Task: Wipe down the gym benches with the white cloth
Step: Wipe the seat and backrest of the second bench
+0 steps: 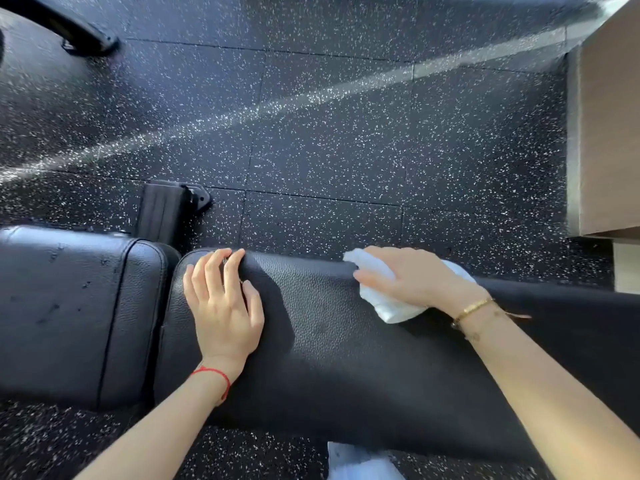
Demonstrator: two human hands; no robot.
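**Two hands on the black bench, the cloth under the right one**

Head view: The long bench pad (346, 341) is black, with a grained leather surface, and it runs across the lower part of the picture. To its left, just beside it with a narrow gap between, is the seat pad (69, 313), also black, with some small marks on its top.

The left hand (225, 306) lies flat on the long pad near its left end. Its fingers are straight and a little spread, and the fingertips reach the far edge of the pad. It holds nothing. A red string bracelet (216, 374) is on this wrist.

The right hand (412, 280) presses the white cloth (384, 303) on the far edge of the same pad. The fingers are curled over the bunched cloth and the thumb is against its side, so the hand grips it. A gold bracelet (472, 308) is on this wrist.

Behind the bench is a dark speckled floor (329, 133), with a black bench foot (169, 209) on it. A beige wall corner (609, 133) stands at the right. A pale object at the bottom edge is too blurred to tell.
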